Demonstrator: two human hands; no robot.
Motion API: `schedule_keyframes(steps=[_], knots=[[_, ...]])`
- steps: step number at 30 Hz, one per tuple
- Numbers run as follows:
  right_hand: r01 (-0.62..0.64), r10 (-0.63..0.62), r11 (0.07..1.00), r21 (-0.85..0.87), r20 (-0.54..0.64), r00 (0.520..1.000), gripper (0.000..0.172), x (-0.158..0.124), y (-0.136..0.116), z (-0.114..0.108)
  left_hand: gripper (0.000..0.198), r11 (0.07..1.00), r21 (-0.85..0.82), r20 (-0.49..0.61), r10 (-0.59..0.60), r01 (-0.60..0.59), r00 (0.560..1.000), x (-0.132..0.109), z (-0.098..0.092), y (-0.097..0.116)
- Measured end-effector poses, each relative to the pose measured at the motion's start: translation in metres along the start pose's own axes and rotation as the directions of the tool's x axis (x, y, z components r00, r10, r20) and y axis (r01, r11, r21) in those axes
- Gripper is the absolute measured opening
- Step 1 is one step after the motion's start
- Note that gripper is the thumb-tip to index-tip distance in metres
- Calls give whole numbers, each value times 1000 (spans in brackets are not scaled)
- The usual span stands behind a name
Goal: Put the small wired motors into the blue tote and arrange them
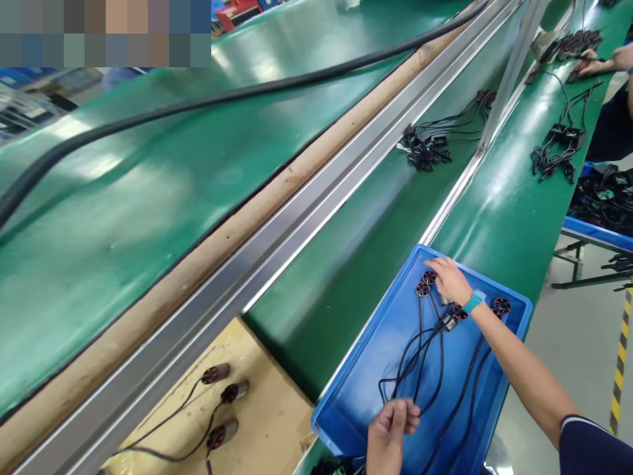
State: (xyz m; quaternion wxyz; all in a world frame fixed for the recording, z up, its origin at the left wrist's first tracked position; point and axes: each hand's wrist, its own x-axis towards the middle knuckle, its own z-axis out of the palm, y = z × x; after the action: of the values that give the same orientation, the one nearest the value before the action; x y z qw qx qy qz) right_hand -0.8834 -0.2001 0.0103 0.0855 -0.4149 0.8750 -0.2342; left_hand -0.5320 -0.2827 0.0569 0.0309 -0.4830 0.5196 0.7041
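A blue tray [368,349] holds several small motor-like parts with round, copper-coloured ends and black cables [410,356]. My right hand [449,280], with a teal wristband, is over the tray's far end. Its fingers are stretched out beside two round ends [424,284], perhaps touching one; its thumb is hidden. My left hand [393,429] is closed at the tray's near end, fingers curled with the thumb against them, where the black cables meet it. Another round end [502,305] lies to the right of my right wrist, its cables running towards me.
A tan board [267,409] at lower left bears three similar parts [222,434]. A metal rail [277,264] and a thick black hose [247,92] cross the green bench. Cable bundles [428,148] lie farther off. A co-worker's hand [591,63] is at far right.
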Motion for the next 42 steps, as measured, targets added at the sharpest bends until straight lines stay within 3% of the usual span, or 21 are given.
schedule_keyframes(steps=[3, 7, 11, 16, 19, 21, 24, 26, 29, 35, 42], knots=[[-37, 36, 999, 19, 75, 997, 64, 4, 16, 2, 60, 974, 171, -72, 160, -146, 984, 14, 4, 25], [-63, 56, 997, 48, 145, 988, 53, 2, 21, 23, 63, 928, 273, -59, 279, -253, 959, 44, 22, 46], [-115, 111, 970, 213, 27, 993, 40, -11, 28, 42, 48, 836, 378, 25, 420, -398, 907, 81, 50, 64], [-119, 164, 924, 365, -97, 982, 39, -25, 37, 53, 35, 649, 547, 139, 552, -528, 822, 145, 100, 106], [-103, 193, 861, 497, -132, 972, 41, -27, 39, 54, 28, 501, 689, 209, 555, -524, 805, 177, 130, 125], [-108, 237, 793, 600, -141, 961, 33, -27, 38, 53, 20, 380, 790, 248, 520, -482, 817, 189, 144, 133], [-112, 276, 724, 680, -137, 951, 21, -24, 37, 51, 13, 213, 889, 278, 455, -406, 846, 195, 153, 140], [-82, 256, 723, 686, -155, 954, 17, -21, 37, 50, 15, 156, 904, 306, 417, -399, 856, 195, 154, 144], [-20, 207, 726, 687, -190, 960, 10, -17, 37, 49, 20, 167, 888, 347, 365, -427, 864, 196, 150, 148], [103, 51, 744, 661, -209, 977, 16, -15, 32, 42, 20, 313, 845, 339, 312, -433, 888, 202, 136, 151], [83, 19, 808, 583, -166, 986, 23, -17, 23, 37, 17, 448, 742, 362, 360, -500, 860, 217, 123, 140]])
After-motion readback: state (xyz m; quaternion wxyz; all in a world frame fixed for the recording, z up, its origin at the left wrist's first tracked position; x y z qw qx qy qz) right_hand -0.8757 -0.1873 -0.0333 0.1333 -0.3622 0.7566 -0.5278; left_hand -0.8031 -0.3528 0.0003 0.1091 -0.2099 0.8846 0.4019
